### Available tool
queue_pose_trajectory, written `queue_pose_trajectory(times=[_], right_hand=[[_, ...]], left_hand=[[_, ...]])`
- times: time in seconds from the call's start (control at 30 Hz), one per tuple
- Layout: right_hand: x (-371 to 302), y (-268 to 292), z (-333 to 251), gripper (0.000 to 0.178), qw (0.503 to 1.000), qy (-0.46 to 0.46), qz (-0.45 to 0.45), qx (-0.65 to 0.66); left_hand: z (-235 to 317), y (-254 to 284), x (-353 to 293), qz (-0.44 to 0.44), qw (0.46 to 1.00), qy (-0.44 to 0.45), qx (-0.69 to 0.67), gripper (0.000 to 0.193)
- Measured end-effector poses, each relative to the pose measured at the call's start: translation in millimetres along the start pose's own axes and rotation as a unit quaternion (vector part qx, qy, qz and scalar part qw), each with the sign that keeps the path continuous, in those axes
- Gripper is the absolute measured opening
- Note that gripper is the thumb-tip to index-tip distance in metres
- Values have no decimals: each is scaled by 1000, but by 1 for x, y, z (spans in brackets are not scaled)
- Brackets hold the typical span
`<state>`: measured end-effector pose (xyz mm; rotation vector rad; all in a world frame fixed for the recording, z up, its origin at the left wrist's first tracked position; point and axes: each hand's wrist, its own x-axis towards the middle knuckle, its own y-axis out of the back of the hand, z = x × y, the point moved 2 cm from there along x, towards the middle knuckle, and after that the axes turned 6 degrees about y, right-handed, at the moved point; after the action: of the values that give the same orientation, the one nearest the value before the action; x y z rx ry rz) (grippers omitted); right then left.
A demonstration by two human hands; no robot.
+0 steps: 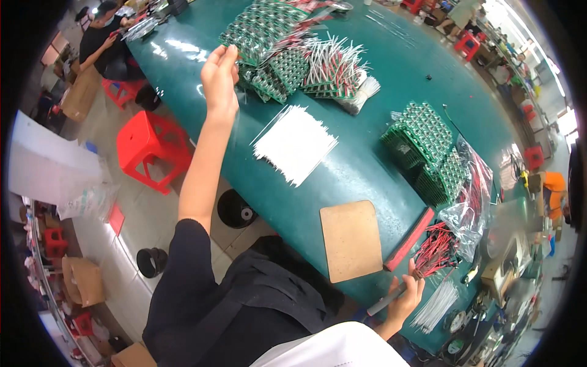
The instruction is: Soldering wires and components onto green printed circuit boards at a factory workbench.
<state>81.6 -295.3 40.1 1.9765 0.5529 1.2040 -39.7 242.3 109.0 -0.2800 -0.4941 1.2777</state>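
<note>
My left hand (220,82) reaches far across the table, its fingers closed at the left edge of a green circuit board panel (260,30). That panel lies on a heap of similar boards with red and white wires (333,64). Low on the right, my right hand (405,303) is wrapped round a grey rod-shaped tool (386,300); its working end is hard to make out. Just beyond this hand lie a bunch of red and black wires (435,249) and a bundle of white wires (435,307). A pile of cut white wires (295,145) rests mid-table.
A tan board (351,241) lies near the front edge, beside a long red bar (409,238). Stacked green boards (425,150) and a clear plastic bag (468,202) sit at right. A red stool (153,150) stands left of the table; a seated person (104,40) works beyond it.
</note>
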Motion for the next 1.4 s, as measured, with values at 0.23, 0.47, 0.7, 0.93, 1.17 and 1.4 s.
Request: queue_pose_trajectory(times=[0.23, 0.47, 0.7, 0.93, 1.17, 1.4], right_hand=[[-44, 34, 1, 38, 917, -221, 275, 187], [-129, 109, 61, 22, 695, -409, 582, 102], [-168, 118, 93, 25, 763, -493, 327, -261], [-199, 150, 167, 56, 527, -239, 637, 509], [-231, 140, 201, 56, 278, -159, 639, 699], [-210, 149, 181, 32, 223, -194, 646, 703]], left_hand=[[-49, 61, 101, -30, 857, -41, 513, 44], [-54, 141, 49, -117, 939, 134, 295, 31], [-28, 138, -97, 22, 936, 52, 346, 25], [-33, 167, -130, 75, 956, 110, 261, 31], [-31, 168, -159, 79, 895, -12, 438, 21], [-24, 175, -160, 81, 910, -31, 406, 11]])
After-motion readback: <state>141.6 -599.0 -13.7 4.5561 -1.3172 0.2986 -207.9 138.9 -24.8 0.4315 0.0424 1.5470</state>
